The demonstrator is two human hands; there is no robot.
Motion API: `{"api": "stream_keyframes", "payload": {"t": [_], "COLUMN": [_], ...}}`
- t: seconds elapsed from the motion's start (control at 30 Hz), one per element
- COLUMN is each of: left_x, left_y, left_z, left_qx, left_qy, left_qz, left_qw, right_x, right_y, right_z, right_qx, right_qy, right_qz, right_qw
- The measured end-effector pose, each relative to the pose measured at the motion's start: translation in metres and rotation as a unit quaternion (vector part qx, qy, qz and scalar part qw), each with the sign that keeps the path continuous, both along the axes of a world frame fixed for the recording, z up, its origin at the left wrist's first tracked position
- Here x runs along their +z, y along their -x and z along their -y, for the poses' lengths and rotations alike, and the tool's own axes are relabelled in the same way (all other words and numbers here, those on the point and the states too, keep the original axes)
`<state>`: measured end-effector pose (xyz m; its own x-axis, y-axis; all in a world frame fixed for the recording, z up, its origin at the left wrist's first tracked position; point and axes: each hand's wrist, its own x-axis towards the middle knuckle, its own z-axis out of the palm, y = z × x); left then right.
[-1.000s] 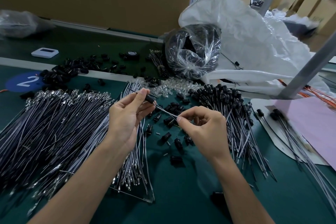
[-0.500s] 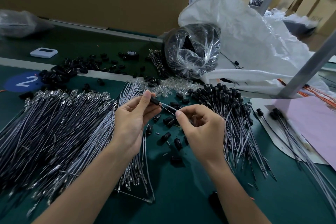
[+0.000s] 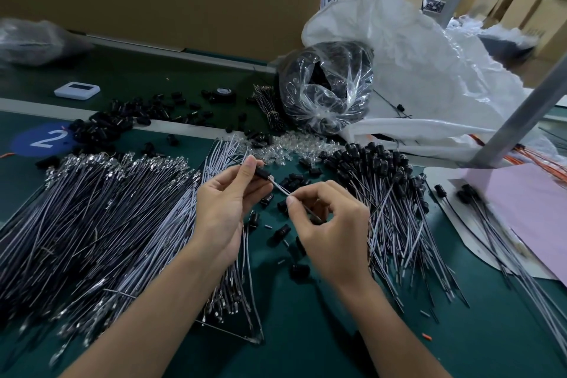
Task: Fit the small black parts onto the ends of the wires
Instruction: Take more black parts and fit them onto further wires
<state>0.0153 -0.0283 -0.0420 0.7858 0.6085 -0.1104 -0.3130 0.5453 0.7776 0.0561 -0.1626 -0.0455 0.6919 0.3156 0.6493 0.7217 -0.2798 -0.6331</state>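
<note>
My left hand [image 3: 228,202] pinches a small black part [image 3: 263,174] between thumb and fingers. A thin grey wire [image 3: 281,187] runs out of that part down to my right hand [image 3: 333,228], which pinches it between thumb and forefinger. Several loose black parts [image 3: 282,230] lie on the green table under my hands. A big heap of bare grey wires [image 3: 101,218] spreads to the left. To the right lies a pile of wires with black parts on their ends [image 3: 380,175].
More black parts [image 3: 122,123] are scattered at the back left near a white device [image 3: 77,90]. A clear bag of black parts [image 3: 326,86] and a large white sack [image 3: 423,77] stand behind. A pink sheet [image 3: 534,209] and a grey post [image 3: 518,120] are at the right.
My right hand has slid up the wire toward the left hand, so the stretch of wire between them is shorter. The left hand still holds the black part in about the same spot.
</note>
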Motion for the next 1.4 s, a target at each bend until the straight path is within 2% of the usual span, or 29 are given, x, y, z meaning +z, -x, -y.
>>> {"api": "stream_keyframes", "payload": {"t": [0.4, 0.57, 0.77, 0.9, 0.97, 1.07, 1.13, 1.23, 1.4], "left_x": [-0.002, -0.001, -0.001, 0.003, 0.006, 0.011, 0.011, 0.012, 0.013], "left_y": [0.002, 0.002, 0.004, 0.004, 0.006, 0.011, 0.013, 0.011, 0.017], "left_z": [0.012, 0.014, 0.014, 0.013, 0.004, -0.014, -0.017, -0.01, -0.007], "left_qx": [-0.042, -0.062, -0.096, -0.054, -0.005, 0.05, 0.052, 0.023, -0.055], "left_qy": [-0.06, -0.075, -0.103, -0.136, -0.11, -0.011, 0.025, 0.012, 0.04], "left_qz": [-0.021, -0.018, -0.021, -0.026, -0.016, 0.003, 0.009, 0.013, 0.08], "left_qw": [0.997, 0.995, 0.99, 0.989, 0.994, 0.999, 0.998, 1.0, 0.994], "right_x": [-0.002, 0.0, 0.003, 0.004, 0.006, 0.01, 0.012, 0.017, 0.029], "right_y": [-0.002, -0.004, -0.004, -0.006, -0.009, -0.015, -0.017, -0.017, -0.022], "right_z": [0.0, 0.001, 0.001, 0.004, 0.007, 0.012, 0.014, 0.014, 0.026], "right_qx": [-0.032, -0.017, -0.01, -0.016, -0.02, -0.027, 0.008, 0.092, 0.217], "right_qy": [0.052, 0.03, 0.039, 0.03, 0.017, -0.017, -0.076, -0.199, -0.41], "right_qz": [0.027, -0.022, -0.017, -0.035, -0.049, -0.101, -0.186, -0.3, -0.415], "right_qw": [0.998, 0.999, 0.999, 0.999, 0.998, 0.994, 0.98, 0.928, 0.782]}}
